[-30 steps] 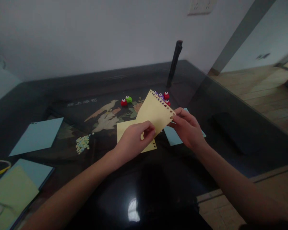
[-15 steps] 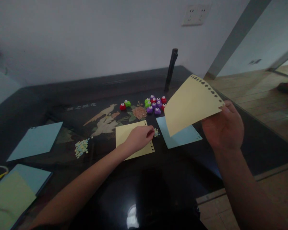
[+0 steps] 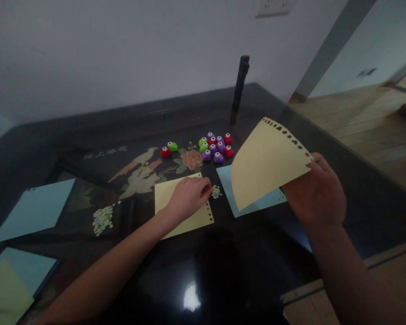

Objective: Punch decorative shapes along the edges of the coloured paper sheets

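At a black table [image 3: 253, 253], a person's right hand [image 3: 316, 196] pinches one corner of a raised yellow sheet [image 3: 267, 164], its top edge punched with a row of shapes, holding it up toward the table's right edge above a flat blue sheet [image 3: 264, 201]. The left hand [image 3: 189, 194], fingers loosely curled toward the thumb, whether gripping anything cannot be told, is over a second yellow sheet [image 3: 192, 222] beside a small pile of paper bits [image 3: 216, 192]; nearer the far edge cluster red, green and purple eyed figures [image 3: 216, 147].
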The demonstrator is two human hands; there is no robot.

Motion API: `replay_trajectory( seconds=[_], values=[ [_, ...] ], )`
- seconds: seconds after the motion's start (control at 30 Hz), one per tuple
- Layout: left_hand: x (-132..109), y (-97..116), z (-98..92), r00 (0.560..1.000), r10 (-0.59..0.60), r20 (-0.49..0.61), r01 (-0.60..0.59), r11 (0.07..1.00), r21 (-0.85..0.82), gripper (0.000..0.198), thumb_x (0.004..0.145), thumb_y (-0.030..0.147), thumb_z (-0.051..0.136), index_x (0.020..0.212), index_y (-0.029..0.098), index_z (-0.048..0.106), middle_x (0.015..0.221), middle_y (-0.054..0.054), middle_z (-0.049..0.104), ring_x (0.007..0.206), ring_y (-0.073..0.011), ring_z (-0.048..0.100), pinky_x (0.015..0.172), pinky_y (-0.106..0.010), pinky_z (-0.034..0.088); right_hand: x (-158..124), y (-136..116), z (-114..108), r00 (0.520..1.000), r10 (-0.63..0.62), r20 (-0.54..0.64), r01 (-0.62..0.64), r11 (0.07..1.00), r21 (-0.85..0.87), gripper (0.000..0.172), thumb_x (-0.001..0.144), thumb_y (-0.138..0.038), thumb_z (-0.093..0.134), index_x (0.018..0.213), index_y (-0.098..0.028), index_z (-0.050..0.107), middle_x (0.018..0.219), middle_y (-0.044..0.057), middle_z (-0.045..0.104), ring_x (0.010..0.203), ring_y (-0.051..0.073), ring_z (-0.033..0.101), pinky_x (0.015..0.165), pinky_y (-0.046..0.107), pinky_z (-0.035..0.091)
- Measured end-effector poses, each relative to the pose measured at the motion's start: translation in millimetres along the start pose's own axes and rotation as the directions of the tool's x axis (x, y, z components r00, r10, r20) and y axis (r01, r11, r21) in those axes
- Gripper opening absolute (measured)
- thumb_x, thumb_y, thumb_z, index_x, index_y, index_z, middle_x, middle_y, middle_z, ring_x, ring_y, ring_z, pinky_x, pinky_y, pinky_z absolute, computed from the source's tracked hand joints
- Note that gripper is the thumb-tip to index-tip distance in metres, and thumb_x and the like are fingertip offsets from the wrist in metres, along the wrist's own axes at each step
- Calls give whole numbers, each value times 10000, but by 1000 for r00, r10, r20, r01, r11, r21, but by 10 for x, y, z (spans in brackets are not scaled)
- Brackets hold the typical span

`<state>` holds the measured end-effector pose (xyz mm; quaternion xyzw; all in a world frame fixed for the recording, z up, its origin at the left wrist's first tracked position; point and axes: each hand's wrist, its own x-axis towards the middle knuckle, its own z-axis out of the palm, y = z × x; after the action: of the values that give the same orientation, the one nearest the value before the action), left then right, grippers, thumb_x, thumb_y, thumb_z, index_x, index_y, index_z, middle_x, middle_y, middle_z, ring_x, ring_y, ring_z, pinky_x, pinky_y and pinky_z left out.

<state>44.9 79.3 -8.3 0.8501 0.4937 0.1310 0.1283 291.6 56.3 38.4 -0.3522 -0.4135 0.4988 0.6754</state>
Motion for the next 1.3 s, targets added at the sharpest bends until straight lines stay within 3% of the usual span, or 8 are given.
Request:
replay_trajectory(
  seconds=[0.13, 0.27, 0.43, 0.63, 0.9, 1.03, 1.13, 1.3],
  values=[
    [-37, 134, -30, 995, -86, 43, 96, 929, -356, 114, 858, 261, 498, 871, 181, 578, 729, -22, 627, 671, -154, 561, 641, -281, 414, -4, -19, 17, 999, 25, -38, -23, 998, 56, 45, 758, -269, 620, 718, -271, 597, 816, -20, 620, 798, 152, 573, 686, 316, 492],
    [-111, 383, -18, 934, -4, 358, 316, 480, -818, 233, 897, 356, 450, 903, 158, 573, 707, -33, 650, 587, -114, 550, 573, -243, 421, -25, -57, 49, 998, -7, -69, 9, 999, 30, 50, 754, -292, 608, 708, -286, 588, 830, -3, 620, 839, 186, 574, 691, 343, 497],
    [-195, 602, -21, 833, 165, 529, 524, 74, -848, 329, 925, 388, 410, 934, 135, 620, 895, -113, 696, 666, -113, 591, 587, -233, 421, -53, -69, 66, 998, -48, -48, 45, 998, -51, 82, 751, -332, 613, 705, -288, 563, 793, 5, 614, 822, 204, 584, 714, 363, 499],
    [-186, 616, -42, 875, -3, 484, 480, -113, -870, 219, 855, 341, 543, 857, 140, 632, 759, -58, 669, 597, -94, 541, 569, -218, 405, -45, -16, -1, 998, -16, 53, 21, 995, -101, 93, 784, -338, 601, 748, -279, 538, 784, -6, 616, 777, 185, 601, 687, 346, 498],
    [-104, 428, 17, 875, -326, 357, 326, -147, -934, 393, 904, 468, 370, 973, 162, 606, 869, -85, 683, 706, -162, 612, 593, -272, 479, -38, 7, -5, 996, -3, 89, 32, 947, -321, 164, 796, -393, 576, 767, -256, 493, 743, 3, 586, 758, 187, 609, 655, 355, 510],
    [-104, 374, -16, 874, -444, 197, 214, -13, -977, 405, 866, 494, 463, 995, 142, 616, 896, -92, 690, 763, -178, 630, 626, -279, 499, -52, 39, -9, 987, 78, 137, -25, 937, -349, 217, 782, -438, 605, 792, -242, 513, 778, 21, 605, 770, 194, 617, 624, 357, 531],
    [-109, 330, -43, 893, -442, 90, 168, 141, -976, 321, 820, 411, 571, 976, 137, 630, 870, -73, 687, 720, -153, 611, 604, -256, 482, -47, 66, -26, 976, 134, 173, -67, 935, -348, 233, 790, -451, 608, 789, -233, 523, 805, 22, 615, 758, 180, 621, 621, 347, 541],
    [-111, 268, -75, 906, -423, -2, 118, 257, -959, 289, 837, 368, 544, 1002, 147, 629, 849, -58, 686, 673, -134, 595, 595, -256, 477, 7, 124, -56, 971, 206, 125, -154, 931, -332, 292, 840, -495, 535, 755, -217, 552, 748, 20, 605, 676, 154, 614, 585, 322, 535]
  ],
)
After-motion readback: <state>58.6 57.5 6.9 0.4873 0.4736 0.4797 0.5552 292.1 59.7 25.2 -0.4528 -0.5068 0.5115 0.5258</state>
